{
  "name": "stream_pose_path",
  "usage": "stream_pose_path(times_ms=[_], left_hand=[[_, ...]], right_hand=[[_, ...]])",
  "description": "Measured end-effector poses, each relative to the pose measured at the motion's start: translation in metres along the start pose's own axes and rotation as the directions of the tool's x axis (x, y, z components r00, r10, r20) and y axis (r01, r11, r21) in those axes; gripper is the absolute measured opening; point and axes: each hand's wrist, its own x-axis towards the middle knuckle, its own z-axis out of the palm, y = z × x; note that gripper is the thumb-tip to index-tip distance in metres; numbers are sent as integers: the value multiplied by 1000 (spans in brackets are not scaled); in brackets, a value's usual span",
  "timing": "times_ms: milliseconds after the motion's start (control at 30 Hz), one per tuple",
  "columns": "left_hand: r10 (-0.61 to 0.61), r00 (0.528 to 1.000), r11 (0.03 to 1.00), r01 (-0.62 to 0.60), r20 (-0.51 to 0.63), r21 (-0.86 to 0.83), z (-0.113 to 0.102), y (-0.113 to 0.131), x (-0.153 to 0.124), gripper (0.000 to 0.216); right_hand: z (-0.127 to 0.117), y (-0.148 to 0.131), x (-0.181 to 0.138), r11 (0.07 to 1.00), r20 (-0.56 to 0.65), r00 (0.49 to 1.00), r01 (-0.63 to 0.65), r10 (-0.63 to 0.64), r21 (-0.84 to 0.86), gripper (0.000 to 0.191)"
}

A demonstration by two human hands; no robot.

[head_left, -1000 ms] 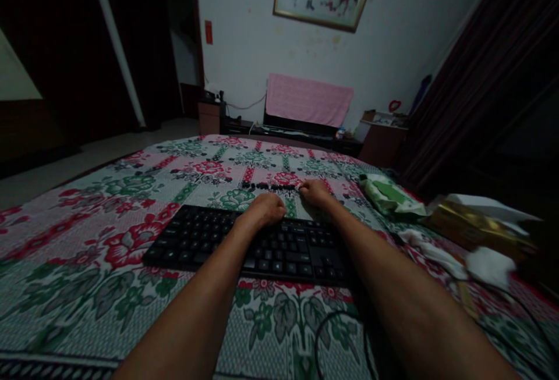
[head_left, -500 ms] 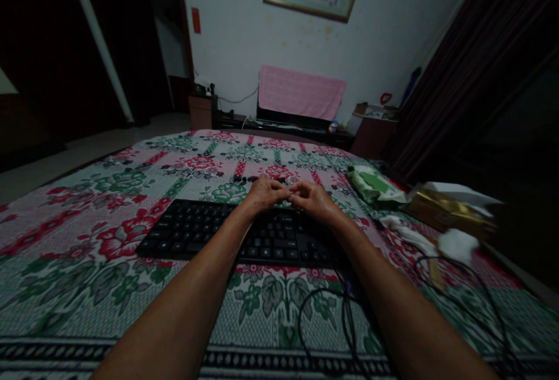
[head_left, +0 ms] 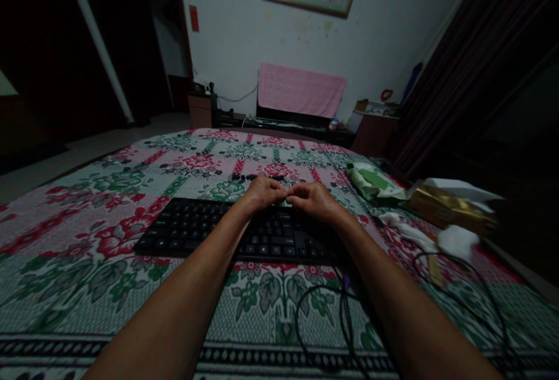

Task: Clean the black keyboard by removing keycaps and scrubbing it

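A black keyboard [head_left: 183, 226] lies across the flowered bedspread in front of me, its cable running off the right end. Over its far edge, my left hand [head_left: 264, 192] and my right hand [head_left: 315, 199] meet fingertip to fingertip. Both are closed in a pinch; whatever is between the fingers is too small or hidden to name. Just beyond my left hand, a row of small black pieces [head_left: 239, 177] sits on the cloth, partly covered by the hand. My forearms hide parts of the keyboard's middle and right end.
Right of the keyboard lie a green-and-white soft pack [head_left: 375, 183], a gold box [head_left: 449, 208], white crumpled material [head_left: 457, 243] and a loose black cable [head_left: 345, 316]. The patterned bedspread [head_left: 117, 182] spreads around. A pink towel [head_left: 301, 90] hangs over a screen at the far wall.
The hands stay together over the keyboard's far edge, with only a slight shift of the fingers. The view has moved a little.
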Motion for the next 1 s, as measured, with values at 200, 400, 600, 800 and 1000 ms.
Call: stream_pose_path(times_ms=[200, 400, 600, 800, 1000], left_hand=[[58, 998, 990, -60, 18, 126, 3, -5, 1, 20], [115, 990, 912, -138, 82, 387, -3, -8, 3, 21], [100, 987, 879, -145, 123, 454, -13, -10, 2, 23], [65, 979, 885, -145, 192, 443, -12, -9, -1, 24], [56, 968, 958, -121, 246, 259, -9, -15, -1, 27]], right_hand=[[-5, -7, -4, 989, 55, 998, 5, 3, -151, 18], [-5, -4, -5, 985, 67, 998, 27, -16, -168, 15], [-7, -3, -6, 981, 177, 968, -189, 178, 48, 17], [-6, -6, -9, 956, 238, 942, -269, 236, 116, 18], [-4, -4, -7, 948, 227, 937, -297, 266, 112, 16]])
